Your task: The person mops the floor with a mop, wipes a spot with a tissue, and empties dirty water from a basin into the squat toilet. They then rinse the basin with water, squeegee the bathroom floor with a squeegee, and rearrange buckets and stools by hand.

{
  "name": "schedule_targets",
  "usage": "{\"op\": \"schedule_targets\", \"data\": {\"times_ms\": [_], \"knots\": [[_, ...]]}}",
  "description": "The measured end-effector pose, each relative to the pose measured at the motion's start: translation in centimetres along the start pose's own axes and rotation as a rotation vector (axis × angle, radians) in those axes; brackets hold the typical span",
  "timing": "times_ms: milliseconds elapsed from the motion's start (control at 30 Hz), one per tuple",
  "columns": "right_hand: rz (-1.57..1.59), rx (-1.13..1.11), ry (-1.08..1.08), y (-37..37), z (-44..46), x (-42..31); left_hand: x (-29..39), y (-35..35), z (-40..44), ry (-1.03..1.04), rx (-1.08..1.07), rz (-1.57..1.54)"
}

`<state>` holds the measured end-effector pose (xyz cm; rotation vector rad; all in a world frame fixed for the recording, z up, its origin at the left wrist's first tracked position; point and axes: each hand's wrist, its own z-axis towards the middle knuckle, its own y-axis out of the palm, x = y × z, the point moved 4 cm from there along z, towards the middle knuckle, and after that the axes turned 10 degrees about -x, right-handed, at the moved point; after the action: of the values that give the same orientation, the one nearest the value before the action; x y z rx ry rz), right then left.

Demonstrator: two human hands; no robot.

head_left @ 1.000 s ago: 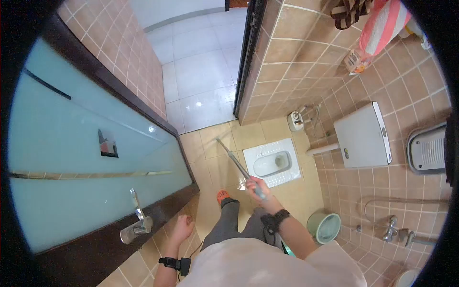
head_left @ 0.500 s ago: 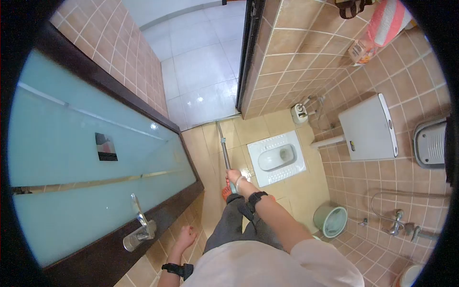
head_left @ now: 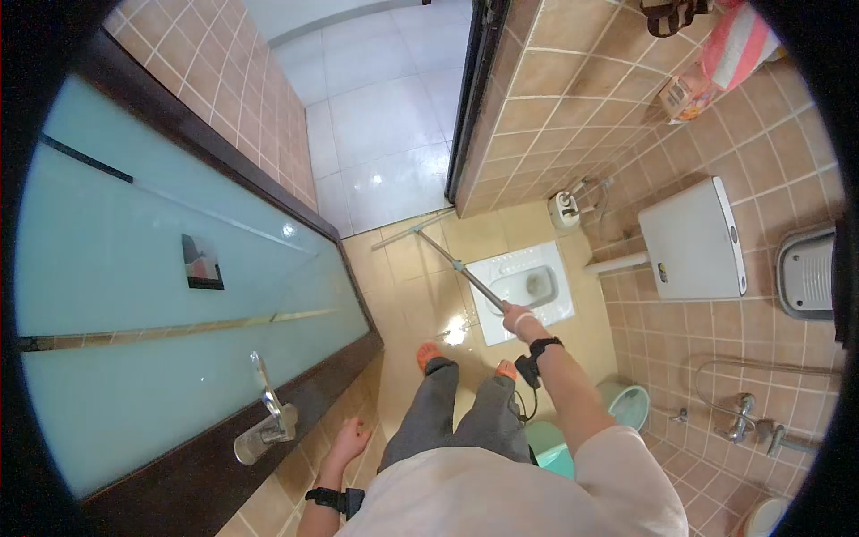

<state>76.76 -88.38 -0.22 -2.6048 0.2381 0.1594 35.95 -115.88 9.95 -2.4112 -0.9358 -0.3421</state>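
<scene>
My right hand is wrapped round the grey pole of a floor squeegee. The pole slants away to the upper left, and its long flat blade rests on the yellow tiled floor just inside the doorway. Under the gripping hand lies the edge of a white squat toilet. My left hand hangs at my side near the door, its fingers loosely curled with nothing seen in them. Both wrists wear black bands.
At left stands a frosted glass door with a metal handle. A cistern hangs on the right wall. Buckets, one pale green and one teal, stand at my right. White floor tiles lie beyond the doorway.
My right hand has swung right and away from my legs, so the pole now slants. The blade shows fully across the threshold. My left hand has barely moved.
</scene>
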Motion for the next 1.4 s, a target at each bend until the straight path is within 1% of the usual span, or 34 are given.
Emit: {"op": "schedule_targets", "data": {"times_ms": [33,100,133,167,233,300,333,367,400,433,467,500,533,567,633,667,700,767,833,900,933,967,1033,1067,1100,1133,1167,1233,1267,1367,1400], "knots": [[-0.003,-0.001,-0.005,-1.2,-0.3,0.2,-0.5,0.4,0.2,-0.01,-0.006,-0.024],[-0.009,-0.007,-0.027,-3.6,-2.2,-0.7,-0.8,0.5,0.8,-0.001,-0.025,0.033],[-0.009,-0.012,-0.038,-4.0,-2.9,-1.0,-0.7,0.4,0.8,0.002,-0.036,0.065],[-0.063,-0.02,-0.064,-3.5,-2.6,-0.4,-0.6,0.3,0.6,-0.003,-0.018,0.034],[-0.164,-0.026,-0.113,-2.4,-2.5,2.2,-0.2,-0.4,0.6,-0.003,0.02,-0.02],[-0.123,-0.065,-0.143,-3.2,-6.6,5.1,-1.1,-0.4,1.3,0.019,0.05,-0.103],[-0.19,-0.062,-0.089,-3.7,-8.5,6.9,-1.6,-0.1,1.2,0.026,0.053,-0.145],[-0.206,-0.064,-0.089,-3.8,-9.5,9.8,-1.8,0.0,1.1,0.013,0.039,-0.126],[-0.315,-0.02,-0.143,-3.7,-10.1,13.2,-1.6,0.0,1.1,0.003,0.026,-0.107],[-0.322,-0.107,0.069,-7.7,-17.5,9.6,-1.5,0.1,1.3,-0.004,0.016,-0.088],[-0.277,-0.122,0.115,-7.0,-16.7,13.7,-2.4,0.7,1.8,0.024,0.023,-0.087],[-0.319,-0.13,0.172,-7.1,-17.4,15.2,-4.0,1.6,2.7,0.055,0.031,-0.084],[-0.357,-0.138,0.231,-7.5,-18.4,16.1,-3.8,1.5,2.8,0.087,0.039,-0.079],[-0.397,-0.143,0.29,-7.8,-19.1,16.7,-3.6,1.6,3.0,0.068,0.015,-0.085],[-0.356,-0.065,0.285,-8.6,-22.2,16.8,-3.0,1.5,3.2,0.025,-0.028,-0.092],[-0.335,-0.033,0.282,-8.5,-23.6,16.7,-3.5,1.6,4.0,0.043,-0.022,-0.103],[-0.287,0.014,0.282,-7.5,-23.3,17.2,-4.5,2.2,5.0,0.058,-0.017,-0.118],[-0.198,0.108,0.279,-5.3,-20.7,18.9,-4.0,2.9,6.0,0.074,-0.03,-0.096],[-0.122,0.239,0.205,-3.9,-16.7,18.2,-1.8,2.1,6.2,0.074,-0.058,-0.011],[-0.005,0.3,0.184,-3.9,-11.9,15.6,2.7,1.2,5.8,0.058,-0.083,0.074],[0.026,0.306,0.176,-4.1,-9.5,14.6,4.7,1.0,5.6,0.047,-0.094,0.114],[0.056,0.312,0.165,-4.1,-6.9,14.0,5.9,0.8,5.8,0.056,-0.1,0.087],[0.075,0.308,0.219,-2.4,1.0,15.3,8.2,0.9,6.8,0.076,-0.111,0.028],[0.065,0.286,0.253,-2.3,1.4,14.3,9.1,0.9,7.8,0.081,-0.093,0.013],[0.055,0.26,0.286,-2.2,1.4,13.7,9.7,0.8,8.9,0.085,-0.076,-0.001],[0.125,0.22,0.258,-1.3,1.1,14.1,9.3,0.8,9.3,0.079,-0.071,-0.004],[0.13,0.192,0.251,0.1,-0.4,14.9,7.6,1.4,10.1,0.019,-0.097,-0.085],[0.128,0.172,0.237,0.6,-3.6,18.0,5.0,3.1,13.8,-0.076,-0.126,-0.257],[0.08,0.117,0.268,1.0,-5.8,19.9,4.7,3.3,14.4,-0.108,-0.12,-0.227],[0.016,-0.065,0.366,-0.1,-14.2,24.9,5.3,3.7,15.4,-0.234,-0.194,-0.442],[-0.076,-0.092,0.385,-1.5,-17.2,25.4,6.1,3.5,15.5,-0.257,-0.222,-0.454]]}}
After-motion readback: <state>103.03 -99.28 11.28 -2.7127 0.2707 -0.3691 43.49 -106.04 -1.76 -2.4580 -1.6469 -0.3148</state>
